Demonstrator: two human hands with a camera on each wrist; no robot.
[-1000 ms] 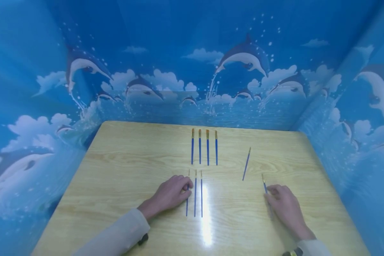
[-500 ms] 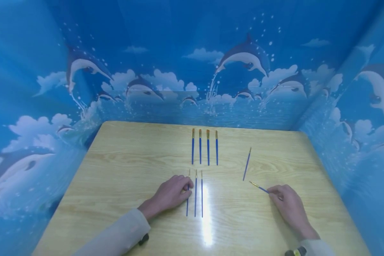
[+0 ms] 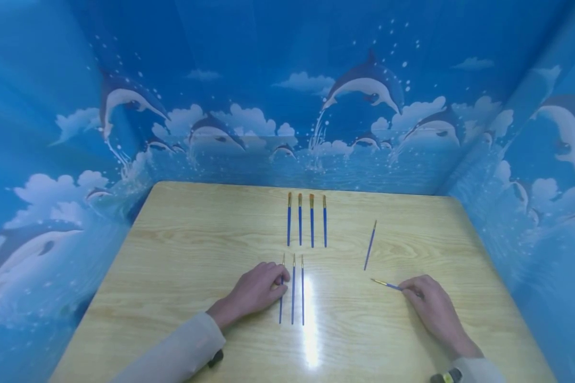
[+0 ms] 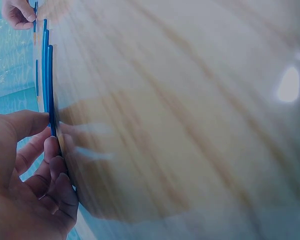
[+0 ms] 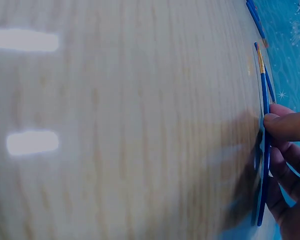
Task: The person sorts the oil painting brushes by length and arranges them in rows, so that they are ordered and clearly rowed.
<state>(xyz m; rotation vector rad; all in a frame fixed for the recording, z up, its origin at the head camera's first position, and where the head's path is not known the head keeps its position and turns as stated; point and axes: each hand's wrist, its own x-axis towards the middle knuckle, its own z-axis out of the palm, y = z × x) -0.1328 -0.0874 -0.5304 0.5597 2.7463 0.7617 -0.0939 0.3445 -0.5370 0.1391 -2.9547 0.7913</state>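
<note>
My left hand (image 3: 255, 287) rests on the table and pinches the leftmost thin paintbrush (image 3: 280, 313) of a near row, between thumb and fingers. Two more thin brushes lie parallel just right of it, a middle one (image 3: 293, 292) and a right one (image 3: 303, 292). At the right, my right hand (image 3: 432, 307) pinches another blue paintbrush (image 3: 386, 284) by its handle, its bristle end pointing left. The right wrist view shows thumb and fingers on that brush's blue handle (image 5: 265, 100). Beyond it a lone thin brush (image 3: 370, 246) lies slightly slanted.
Several wider blue brushes with orange bristles, one of them a flat brush (image 3: 312, 221), lie in a row at the back middle of the wooden table (image 3: 196, 229). A blue dolphin-print curtain (image 3: 249, 106) stands behind and at both sides. Light glares near the front middle.
The brush in my right hand has swung from pointing away to pointing left, and the hand has shifted slightly right. My left hand and the lying brushes have stayed put.
</note>
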